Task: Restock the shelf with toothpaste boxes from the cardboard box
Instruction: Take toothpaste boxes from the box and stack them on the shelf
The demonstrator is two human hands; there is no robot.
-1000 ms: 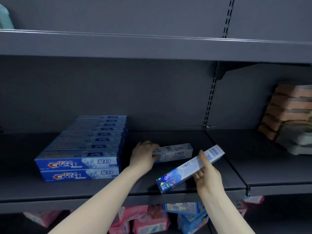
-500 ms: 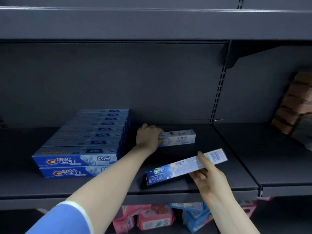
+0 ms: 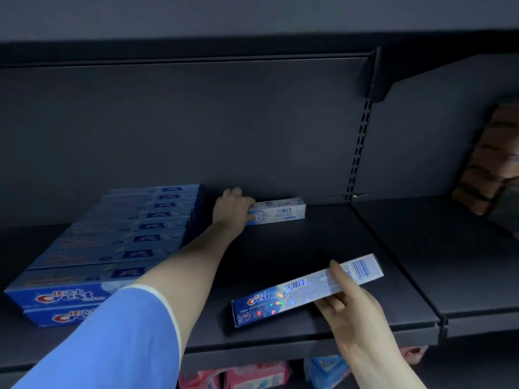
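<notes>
The shelf [image 3: 295, 248] is matt dark painted metal. The white box [image 3: 276, 212] looks like smooth card; the box [image 3: 306, 290] in front has a glossy, iridescent sheen. The sleeve [image 3: 126, 341] is plain blue cloth.

A pale white-and-blue toothpaste box [image 3: 276, 212] lies flat at the back of the dark grey metal shelf [image 3: 309, 242], its left end gripped in your left hand [image 3: 231, 210]. A longer blue Crest carton [image 3: 306, 290] tilts above the shelf's front, pinched in your right hand [image 3: 354, 313]. Left of your left hand, dark blue Crest boxes [image 3: 112, 248] sit stacked in rows.
</notes>
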